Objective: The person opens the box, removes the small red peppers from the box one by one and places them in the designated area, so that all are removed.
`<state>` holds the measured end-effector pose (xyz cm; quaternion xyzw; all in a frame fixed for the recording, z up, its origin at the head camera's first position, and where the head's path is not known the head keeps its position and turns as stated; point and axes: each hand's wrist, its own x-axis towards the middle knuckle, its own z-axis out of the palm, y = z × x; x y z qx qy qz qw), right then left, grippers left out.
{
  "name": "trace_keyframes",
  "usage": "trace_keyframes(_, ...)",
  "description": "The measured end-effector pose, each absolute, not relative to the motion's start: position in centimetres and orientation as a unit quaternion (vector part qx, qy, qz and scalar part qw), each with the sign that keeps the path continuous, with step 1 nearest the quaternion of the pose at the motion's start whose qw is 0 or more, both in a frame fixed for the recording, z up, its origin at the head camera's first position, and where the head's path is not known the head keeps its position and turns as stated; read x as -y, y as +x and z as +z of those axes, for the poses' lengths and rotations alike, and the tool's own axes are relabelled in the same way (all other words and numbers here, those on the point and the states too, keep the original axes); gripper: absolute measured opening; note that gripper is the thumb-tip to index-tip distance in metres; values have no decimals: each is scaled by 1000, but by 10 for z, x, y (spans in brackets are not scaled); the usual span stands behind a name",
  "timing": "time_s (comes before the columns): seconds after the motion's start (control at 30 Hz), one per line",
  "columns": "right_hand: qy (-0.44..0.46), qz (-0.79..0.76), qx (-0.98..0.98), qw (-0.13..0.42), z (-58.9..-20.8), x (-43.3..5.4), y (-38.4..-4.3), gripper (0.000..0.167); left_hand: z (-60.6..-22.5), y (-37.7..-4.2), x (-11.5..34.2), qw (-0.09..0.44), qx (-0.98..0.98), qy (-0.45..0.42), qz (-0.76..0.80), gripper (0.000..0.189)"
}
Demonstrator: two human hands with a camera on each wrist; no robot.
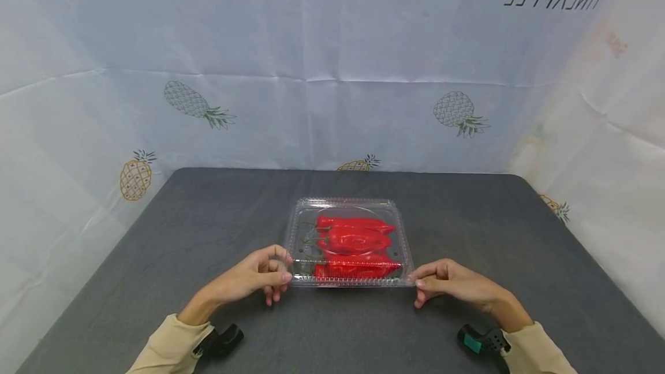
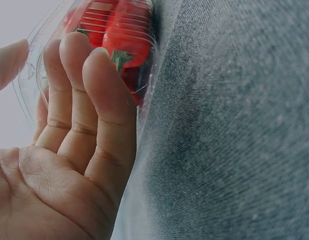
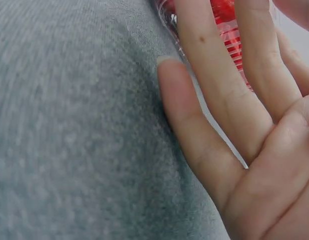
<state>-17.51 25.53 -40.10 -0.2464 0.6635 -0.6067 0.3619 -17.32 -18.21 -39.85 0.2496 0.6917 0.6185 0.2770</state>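
A clear plastic clamshell container (image 1: 384,205) with its lid down lies on the table, several red peppers (image 1: 358,240) with green stems inside. At its front left corner, my left hand (image 1: 254,273) pinches the rim between thumb and index finger; the other fingers hang below. My right hand (image 1: 457,283) pinches the front right corner the same way. In the left wrist view, the thumb (image 2: 9,65) meets the container's rim and three fingers overlap its side. The right wrist view shows the fingers (image 3: 219,85) in front of the container, most of it hidden behind them.
The dark grey table (image 1: 234,206) has rounded far corners. A white cloth (image 1: 332,120) printed with pineapples hangs behind it and along both sides. Black wrist devices (image 1: 223,340) sit below each hand at the beige sleeves (image 1: 168,345).
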Motion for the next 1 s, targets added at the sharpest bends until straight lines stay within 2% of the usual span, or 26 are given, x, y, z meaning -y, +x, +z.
trace_keyframes(0.3, -217, -612, -671, 358, -404, -251, -175, 24, -399, -173, 180, 274, -685, 251, 627, 38)
trace_keyframes(0.53, -212, -626, -649, 377, -407, -249, -174, 18, -401, -173, 179, 275, -678, 252, 633, 37)
trace_keyframes(0.8, -248, -671, -582, 387, -414, -245, -174, 28, -401, -172, 178, 272, -677, 251, 636, 35)
trace_keyframes(1.0, -282, -685, -562, 368, -423, -242, -177, 33, -401, -172, 178, 270, -672, 256, 640, 32)
